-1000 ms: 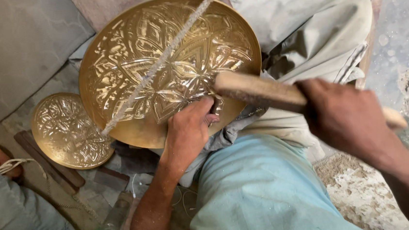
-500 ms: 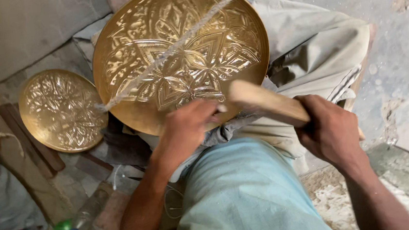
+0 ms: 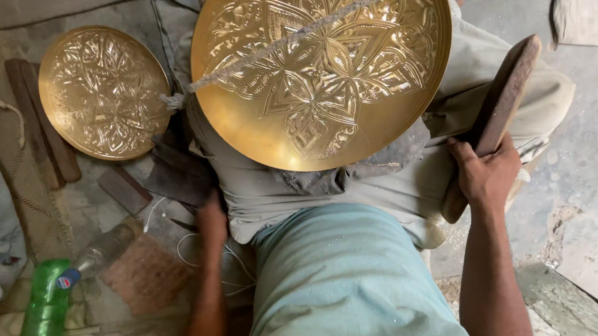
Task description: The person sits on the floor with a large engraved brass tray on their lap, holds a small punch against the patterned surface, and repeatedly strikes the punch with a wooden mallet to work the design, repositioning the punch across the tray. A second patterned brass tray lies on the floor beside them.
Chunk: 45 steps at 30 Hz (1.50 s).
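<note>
Hands come first, low in the view. The right hand [image 3: 488,174] has its grip wrapped tight around a flat wooden mallet [image 3: 501,113], held tilted up beside the right knee. The left hand [image 3: 210,214] reaches down by the left leg to dark tools [image 3: 171,174] on the floor; its fingers are hidden, so I cannot tell if its grip is clenched or loose. Just past the hands, a big round brass plate [image 3: 323,66] rests on the lap, full of flower patterns. A rough rope [image 3: 302,29] runs across it. A smaller brass plate [image 3: 103,91] lies on the floor to the left. A green bottle [image 3: 41,320] lies near the left arm.
</note>
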{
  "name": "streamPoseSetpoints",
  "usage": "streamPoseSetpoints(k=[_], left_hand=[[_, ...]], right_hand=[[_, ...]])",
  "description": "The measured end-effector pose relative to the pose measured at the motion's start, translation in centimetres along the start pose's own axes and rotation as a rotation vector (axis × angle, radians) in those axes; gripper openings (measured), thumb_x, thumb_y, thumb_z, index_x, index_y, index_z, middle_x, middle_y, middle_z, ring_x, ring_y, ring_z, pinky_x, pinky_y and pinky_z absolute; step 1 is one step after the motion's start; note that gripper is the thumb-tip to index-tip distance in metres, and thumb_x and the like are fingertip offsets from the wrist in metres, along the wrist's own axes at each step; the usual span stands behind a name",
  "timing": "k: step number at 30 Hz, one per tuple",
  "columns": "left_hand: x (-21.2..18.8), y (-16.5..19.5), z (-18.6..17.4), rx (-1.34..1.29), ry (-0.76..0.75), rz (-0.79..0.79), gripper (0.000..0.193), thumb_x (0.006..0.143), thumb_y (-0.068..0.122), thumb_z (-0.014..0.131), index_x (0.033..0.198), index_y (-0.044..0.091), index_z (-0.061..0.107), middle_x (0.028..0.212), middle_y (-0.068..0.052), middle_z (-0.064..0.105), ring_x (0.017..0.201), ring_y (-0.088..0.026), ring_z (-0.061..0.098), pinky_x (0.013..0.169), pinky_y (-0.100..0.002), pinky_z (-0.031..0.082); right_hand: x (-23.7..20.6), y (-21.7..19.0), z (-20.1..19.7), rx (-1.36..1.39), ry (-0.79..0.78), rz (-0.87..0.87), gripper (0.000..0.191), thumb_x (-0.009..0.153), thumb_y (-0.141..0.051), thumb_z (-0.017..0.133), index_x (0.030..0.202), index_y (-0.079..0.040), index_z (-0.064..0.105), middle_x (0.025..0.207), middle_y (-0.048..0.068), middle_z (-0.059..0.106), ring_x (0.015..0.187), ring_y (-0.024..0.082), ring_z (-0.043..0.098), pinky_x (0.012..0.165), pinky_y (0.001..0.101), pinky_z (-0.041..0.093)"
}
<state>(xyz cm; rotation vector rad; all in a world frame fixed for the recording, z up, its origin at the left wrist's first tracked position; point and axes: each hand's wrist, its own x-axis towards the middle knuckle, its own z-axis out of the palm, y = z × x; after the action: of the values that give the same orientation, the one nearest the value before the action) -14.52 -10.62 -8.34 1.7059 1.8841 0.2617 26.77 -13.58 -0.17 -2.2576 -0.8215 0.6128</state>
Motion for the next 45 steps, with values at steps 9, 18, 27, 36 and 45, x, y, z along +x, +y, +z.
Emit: streamPoseSetpoints(k=[9,18,27,36,45], left_hand=[[-0.4,1.4,0.4,-0.08,-0.129,-0.046,0.043,0.102,0.028,0.05,0.136,0.002,0.058,0.13,-0.028,0.061,0.114,-0.052,0.057,0.092,-0.056,0.046],[-3.5,0.3,-0.3,0.179,-0.201,-0.121,0.063,0.081,0.013,0.061,0.142,0.003,0.052,0.12,-0.037,0.061,0.111,-0.056,0.059,0.092,-0.059,0.049],[-4.2,0.1,-5.8,0.356,-0.344,-0.243,0.026,0.093,0.019,0.062,0.115,0.007,0.069,0.104,-0.027,0.071,0.099,-0.047,0.07,0.088,-0.054,0.055],[-0.7,14.2,-4.7,-0.979,0.054,0.319,0.019,0.106,-0.002,0.065,0.118,-0.002,0.05,0.101,-0.009,0.066,0.089,-0.016,0.074,0.076,-0.029,0.066],[3.0,18.7,2.8,-1.001,0.104,0.309,0.034,0.104,0.011,0.07,0.125,-0.003,0.047,0.104,-0.007,0.07,0.093,-0.012,0.072,0.08,-0.025,0.062]], right_hand=[[-0.4,-0.4,-0.2,-0.051,0.004,0.003,0.043,0.083,-0.024,0.082,0.11,0.005,0.066,0.091,0.014,0.072,0.079,0.022,0.068,0.076,0.0354,0.055],[-0.2,0.9,-0.5,-0.032,0.022,0.057,0.043,0.081,-0.026,0.082,0.108,0.004,0.066,0.086,0.013,0.072,0.076,0.021,0.066,0.074,0.0347,0.054],[0.1,1.9,-0.5,-0.033,0.003,0.079,0.043,0.08,-0.026,0.081,0.109,0.003,0.066,0.084,0.013,0.071,0.073,0.019,0.065,0.072,0.0342,0.054],[0.9,2.5,-1.1,0.019,-0.107,0.236,0.047,0.082,-0.027,0.083,0.113,0.003,0.063,0.092,0.014,0.072,0.08,0.023,0.07,0.075,0.0366,0.057],[1.0,-0.3,-6.9,0.228,-0.274,-0.231,0.046,0.092,-0.021,0.073,0.127,-0.002,0.051,0.11,0.014,0.069,0.099,0.023,0.073,0.091,0.041,0.064]])
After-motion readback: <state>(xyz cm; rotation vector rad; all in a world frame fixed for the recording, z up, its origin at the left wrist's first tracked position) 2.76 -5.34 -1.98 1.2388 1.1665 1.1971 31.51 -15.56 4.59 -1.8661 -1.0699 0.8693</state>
